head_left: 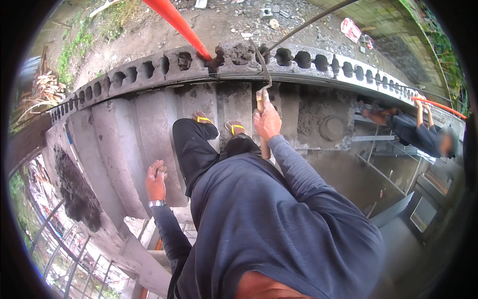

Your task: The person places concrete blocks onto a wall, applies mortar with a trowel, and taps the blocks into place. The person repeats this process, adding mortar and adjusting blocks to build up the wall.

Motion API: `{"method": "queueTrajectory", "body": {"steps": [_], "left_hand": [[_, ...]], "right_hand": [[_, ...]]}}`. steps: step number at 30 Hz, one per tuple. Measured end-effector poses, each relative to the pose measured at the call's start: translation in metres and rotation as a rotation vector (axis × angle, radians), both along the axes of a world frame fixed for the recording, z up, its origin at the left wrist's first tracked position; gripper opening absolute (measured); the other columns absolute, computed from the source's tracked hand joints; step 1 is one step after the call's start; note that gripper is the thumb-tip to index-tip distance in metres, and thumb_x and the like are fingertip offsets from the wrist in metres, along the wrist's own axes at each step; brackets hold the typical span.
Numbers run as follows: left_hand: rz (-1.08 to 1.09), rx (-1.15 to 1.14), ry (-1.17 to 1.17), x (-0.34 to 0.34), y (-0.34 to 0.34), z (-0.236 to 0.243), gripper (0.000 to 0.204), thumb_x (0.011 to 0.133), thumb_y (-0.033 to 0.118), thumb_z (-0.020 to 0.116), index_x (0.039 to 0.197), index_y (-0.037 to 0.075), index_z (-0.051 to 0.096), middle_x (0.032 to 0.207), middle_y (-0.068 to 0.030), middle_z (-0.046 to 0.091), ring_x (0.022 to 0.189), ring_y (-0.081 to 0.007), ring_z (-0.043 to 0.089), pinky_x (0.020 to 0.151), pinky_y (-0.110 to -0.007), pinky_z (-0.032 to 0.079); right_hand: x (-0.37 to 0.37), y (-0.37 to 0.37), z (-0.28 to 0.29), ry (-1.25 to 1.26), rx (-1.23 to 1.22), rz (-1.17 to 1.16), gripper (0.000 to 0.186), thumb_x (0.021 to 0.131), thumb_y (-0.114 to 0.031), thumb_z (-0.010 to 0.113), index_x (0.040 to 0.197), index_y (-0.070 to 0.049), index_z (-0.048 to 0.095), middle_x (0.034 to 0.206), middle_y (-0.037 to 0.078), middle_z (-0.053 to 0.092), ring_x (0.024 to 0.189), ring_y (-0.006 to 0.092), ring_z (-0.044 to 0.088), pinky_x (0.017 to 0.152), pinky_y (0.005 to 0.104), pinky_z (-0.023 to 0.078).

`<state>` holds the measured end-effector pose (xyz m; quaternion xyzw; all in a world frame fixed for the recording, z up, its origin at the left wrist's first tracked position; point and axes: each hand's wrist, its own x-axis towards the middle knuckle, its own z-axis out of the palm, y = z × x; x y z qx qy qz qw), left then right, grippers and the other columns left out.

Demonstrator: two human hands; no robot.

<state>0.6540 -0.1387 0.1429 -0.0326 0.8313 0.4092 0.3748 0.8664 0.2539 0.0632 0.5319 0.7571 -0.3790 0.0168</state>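
My right hand [269, 121] is closed around the wooden handle of a trowel [265, 149], held out in front of me. Its thin metal blade, seen nearly edge-on, reaches the top of a hollow-block wall [226, 71]. Grey mortar [242, 53] fills the block cavity beside the blade, while several other cavities are hollow. Off to the left, my left hand [156, 182] hangs over the concrete steps [119, 149] with its fingers apart and nothing in it. A watch circles that wrist, and the fingers look smeared with grey.
An orange pipe [181, 30] rises from the wall, with a dark bar [308, 24] slanting nearby. Wet mortar [318, 112] lies on a slab to the right. Farther right, a co-worker [423, 132] reaches toward the wall. A rebar grid [64, 249] stands lower left.
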Motion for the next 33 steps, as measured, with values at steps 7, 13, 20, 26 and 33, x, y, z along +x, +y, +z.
{"method": "queueTrajectory", "body": {"steps": [7,13,20,26,33], "left_hand": [[-0.09,0.073,-0.017,-0.069,0.042,-0.01,0.051,0.105,0.026,0.058,0.146,-0.002,0.047,0.141,-0.0127,0.061,0.123,-0.0278,0.064,0.101,-0.04,0.053],[-0.152,0.0,-0.023,-0.106,0.096,-0.004,0.045,0.102,0.014,0.054,0.143,-0.004,0.051,0.141,-0.0149,0.061,0.124,-0.0266,0.062,0.104,-0.039,0.052],[-0.446,-0.034,-0.023,-0.161,0.115,-0.055,0.048,0.096,0.002,0.049,0.143,-0.007,0.05,0.142,-0.0163,0.061,0.132,-0.0249,0.058,0.11,-0.035,0.046],[-0.63,0.033,0.076,-0.13,0.253,-0.082,0.044,0.102,0.01,0.055,0.142,-0.006,0.049,0.143,-0.0158,0.06,0.135,-0.0248,0.055,0.113,-0.036,0.041],[-0.662,0.175,-0.006,-0.085,0.312,-0.11,0.042,0.103,0.012,0.059,0.141,-0.004,0.051,0.141,-0.017,0.061,0.129,-0.025,0.06,0.11,-0.035,0.045]], "right_hand": [[-0.034,-0.011,-0.016,-0.045,0.019,0.098,0.078,0.088,-0.021,0.064,0.158,-0.015,0.031,0.118,0.019,0.065,0.106,0.0401,0.066,0.089,0.0509,0.053],[0.055,-0.007,0.048,-0.068,-0.004,0.04,0.071,0.087,-0.022,0.065,0.151,-0.011,0.038,0.116,0.025,0.067,0.104,0.0446,0.066,0.089,0.051,0.053],[0.09,0.047,0.047,0.171,-0.126,-0.705,0.058,0.096,-0.039,0.068,0.138,-0.002,0.05,0.11,0.016,0.07,0.089,0.0272,0.071,0.079,0.0395,0.058],[0.077,0.227,-0.089,0.856,-0.038,-1.265,0.026,0.102,-0.032,0.063,0.113,-0.012,0.05,0.077,0.002,0.053,0.06,0.0156,0.057,0.053,0.0352,0.052],[0.045,0.35,-0.183,0.746,0.131,-1.484,0.031,0.105,-0.038,0.056,0.106,-0.007,0.05,0.069,0.008,0.056,0.051,0.0201,0.054,0.048,0.0386,0.05]]}}
